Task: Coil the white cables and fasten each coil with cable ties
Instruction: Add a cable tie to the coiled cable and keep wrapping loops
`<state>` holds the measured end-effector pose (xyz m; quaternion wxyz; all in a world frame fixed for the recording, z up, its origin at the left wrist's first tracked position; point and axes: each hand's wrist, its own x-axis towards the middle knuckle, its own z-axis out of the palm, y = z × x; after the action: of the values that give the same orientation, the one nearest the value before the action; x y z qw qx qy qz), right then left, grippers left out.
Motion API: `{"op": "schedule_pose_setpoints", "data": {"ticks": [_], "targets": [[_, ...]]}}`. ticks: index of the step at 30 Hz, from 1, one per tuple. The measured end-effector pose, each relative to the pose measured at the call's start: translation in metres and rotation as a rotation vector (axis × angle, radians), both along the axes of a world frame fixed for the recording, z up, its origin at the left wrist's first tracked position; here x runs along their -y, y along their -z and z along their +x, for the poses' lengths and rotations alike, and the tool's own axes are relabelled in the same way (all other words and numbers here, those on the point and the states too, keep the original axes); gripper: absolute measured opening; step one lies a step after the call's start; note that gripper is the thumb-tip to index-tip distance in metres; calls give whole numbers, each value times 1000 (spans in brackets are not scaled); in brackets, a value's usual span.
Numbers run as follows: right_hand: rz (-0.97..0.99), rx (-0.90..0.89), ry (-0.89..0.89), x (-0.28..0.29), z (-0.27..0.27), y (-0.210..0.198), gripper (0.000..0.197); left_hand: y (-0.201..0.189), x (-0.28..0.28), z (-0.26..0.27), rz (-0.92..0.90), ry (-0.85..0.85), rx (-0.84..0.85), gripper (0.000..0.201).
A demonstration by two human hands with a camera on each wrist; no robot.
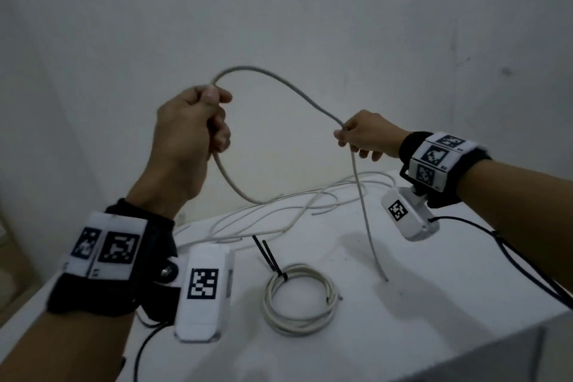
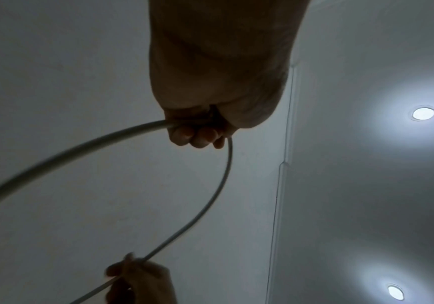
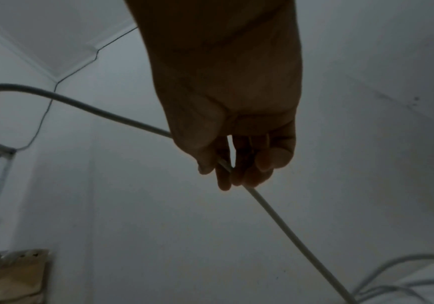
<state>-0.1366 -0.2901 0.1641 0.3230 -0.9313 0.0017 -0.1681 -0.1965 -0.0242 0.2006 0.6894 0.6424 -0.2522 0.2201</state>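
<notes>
In the head view the left hand (image 1: 189, 130), left of the frame centre, is closed as a fist around a white cable (image 1: 273, 84). The cable rises from the fist, makes an arch to the right and comes down to the right hand (image 1: 366, 136), which pinches it between thumb and fingers. Below this hand the cable end hangs down to the white counter (image 1: 434, 288). In the lower centre lies a finished coil (image 1: 299, 299), fastened with black cable ties (image 1: 269, 257). Loose cables (image 1: 279, 214) lie behind it, in the middle of the frame.
</notes>
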Motion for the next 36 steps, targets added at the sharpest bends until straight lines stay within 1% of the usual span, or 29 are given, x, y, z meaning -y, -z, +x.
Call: {"op": "schedule_pose_setpoints", "data": {"ticks": [2,4,6,8,9,11,12,14,15,16,20,21,22,24,26,27,30,32,34,35,36], "targets": [[59,30,-20,6,-22,5,34,23,11,-7,-32,35,-63,26],[121,109,-17,11,-46,3,35,46,20,-15,-30,63,-104,25],[72,154,-28,19,-67,-4,36,65,28,-23,-39,85,-155,25],[-61,123,-33,28,-87,-10,36,78,33,-30,-83,98,-229,25],[-80,100,-47,34,-96,-12,38,82,34,-33,-111,105,-270,26],[0,60,-86,45,-111,-14,43,90,34,-37,-126,117,-342,24],[62,52,-97,49,-117,-14,43,94,35,-40,-88,116,-374,21],[188,45,-132,51,-127,-9,40,101,38,-48,54,122,-427,14],[217,43,-148,49,-130,-5,39,104,41,-52,121,129,-438,11],[207,37,-155,45,-131,0,39,106,45,-56,170,135,-438,10],[49,-57,-177,29,-133,22,36,108,60,-70,262,186,-347,2],[14,-82,-186,26,-134,25,35,108,63,-73,268,221,-323,4],[-30,-100,-191,24,-134,27,33,107,66,-75,256,264,-316,9],[-162,-119,-192,22,-135,31,29,102,68,-76,154,345,-373,23],[-326,-145,-164,26,-136,36,28,96,64,-71,-11,391,-465,30],[-369,-170,-146,32,-137,40,29,94,60,-66,-81,395,-492,32],[-405,-297,-56,66,-140,57,32,92,41,-49,-190,307,-499,34],[-487,-374,83,90,-143,64,37,96,30,-40,-228,235,-496,35],[-642,-435,267,104,-145,65,46,101,25,-32,-251,171,-495,35],[-690,-468,331,106,-148,64,50,105,25,-29,-252,140,-496,36],[-684,-481,367,105,-149,61,54,110,26,-27,-244,109,-500,35]]}}
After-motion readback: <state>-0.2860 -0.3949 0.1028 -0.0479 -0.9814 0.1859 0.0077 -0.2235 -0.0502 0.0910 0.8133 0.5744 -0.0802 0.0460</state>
